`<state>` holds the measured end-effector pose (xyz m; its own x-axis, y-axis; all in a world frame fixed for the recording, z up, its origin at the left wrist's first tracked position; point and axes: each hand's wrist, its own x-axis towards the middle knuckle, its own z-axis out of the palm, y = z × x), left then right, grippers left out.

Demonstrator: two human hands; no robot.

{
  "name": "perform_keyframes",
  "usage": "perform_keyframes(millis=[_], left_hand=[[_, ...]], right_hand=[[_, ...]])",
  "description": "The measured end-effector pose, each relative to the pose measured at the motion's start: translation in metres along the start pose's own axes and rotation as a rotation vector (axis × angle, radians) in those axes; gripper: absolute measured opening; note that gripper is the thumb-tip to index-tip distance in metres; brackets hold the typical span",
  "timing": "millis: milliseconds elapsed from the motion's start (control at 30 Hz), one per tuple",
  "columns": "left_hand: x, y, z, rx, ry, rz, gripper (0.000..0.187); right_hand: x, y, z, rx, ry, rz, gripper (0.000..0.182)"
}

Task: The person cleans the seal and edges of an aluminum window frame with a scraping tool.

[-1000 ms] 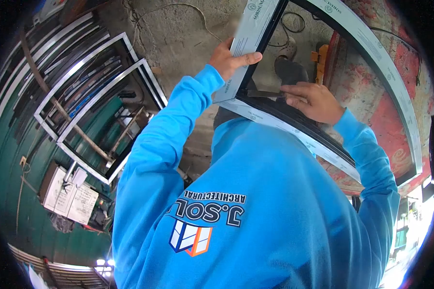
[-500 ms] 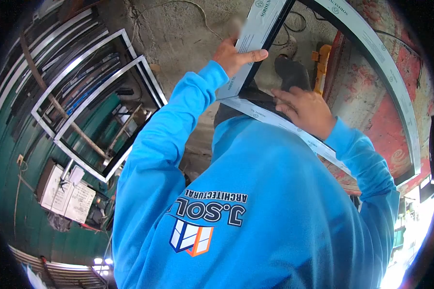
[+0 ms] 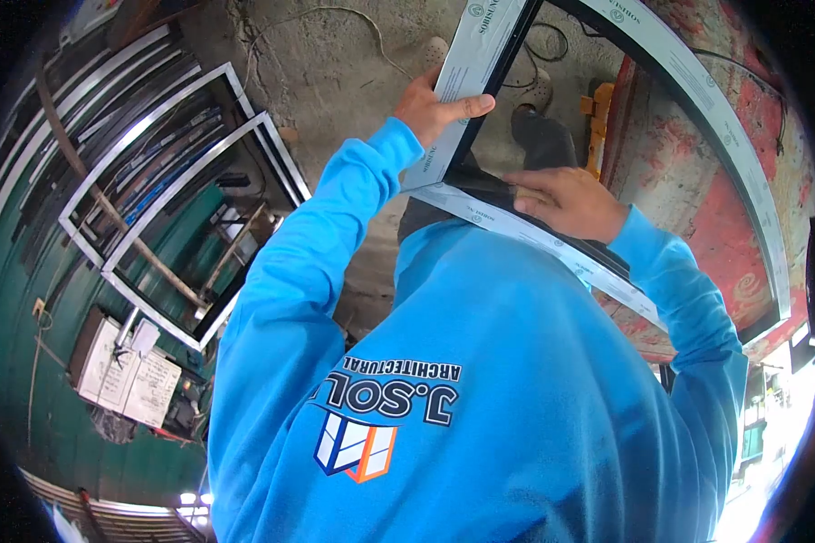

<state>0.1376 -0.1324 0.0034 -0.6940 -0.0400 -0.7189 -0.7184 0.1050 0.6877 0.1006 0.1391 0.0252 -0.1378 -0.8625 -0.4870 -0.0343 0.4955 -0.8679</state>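
Observation:
A curved-sided window frame [image 3: 704, 90], covered in pale printed protective film, leans across my lap with its corner toward me. Along its straight left bar, my left hand [image 3: 439, 109] is wrapped round the edge, thumb lying on the inner side. My right hand [image 3: 570, 201] is over the lower bar [image 3: 493, 217] near that corner. Its fingers point left and are drawn together at the dark inner edge. What they pinch, if anything, I cannot tell. Through the frame's opening show a trouser leg and a shoe [image 3: 538, 89].
Metal frames [image 3: 167, 185] lean against the green wall at left, among long stacked bars. An open notebook [image 3: 127, 371] with handwriting lies below them. A worn red patterned surface [image 3: 661, 172] is at right, beside a yellow tool [image 3: 599, 118]. Cables lie on the concrete floor [image 3: 335, 54].
My right hand's fingers, spread and blurred before, are now closer together and lower against the bar. The frame and my left hand have shifted slightly left.

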Motion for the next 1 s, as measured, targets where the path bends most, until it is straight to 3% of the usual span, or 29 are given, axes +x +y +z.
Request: perform_keyframes(millis=[100, 167, 300, 400, 600, 900, 1000], left_hand=[[-0.001, 0.004, 0.0, 0.004, -0.004, -0.007, 0.073], [-0.002, 0.008, -0.001, 0.017, 0.002, 0.005, 0.074], [-0.002, 0.006, -0.002, 0.015, -0.002, -0.008, 0.075], [-0.001, 0.004, -0.002, 0.051, 0.014, -0.021, 0.077], [-0.001, 0.001, -0.004, 0.079, 0.016, 0.003, 0.076], [-0.013, -0.007, -0.017, 0.059, -0.055, -0.04, 0.07], [-0.014, -0.016, -0.018, -0.098, 0.008, -0.037, 0.067]], right_hand=[[0.004, -0.005, -0.002, -0.101, 0.066, -0.058, 0.044], [-0.003, -0.015, -0.008, -0.35, 0.096, -0.02, 0.041], [-0.015, -0.006, -0.015, -0.361, 0.157, -0.023, 0.039], [-0.017, 0.012, -0.013, -0.152, 0.17, 0.038, 0.041], [0.004, 0.021, -0.021, -0.158, 0.032, 0.084, 0.045], [0.037, 0.037, -0.017, -0.202, -0.044, -0.048, 0.039], [0.049, 0.048, -0.008, -0.14, -0.081, -0.098, 0.038]])
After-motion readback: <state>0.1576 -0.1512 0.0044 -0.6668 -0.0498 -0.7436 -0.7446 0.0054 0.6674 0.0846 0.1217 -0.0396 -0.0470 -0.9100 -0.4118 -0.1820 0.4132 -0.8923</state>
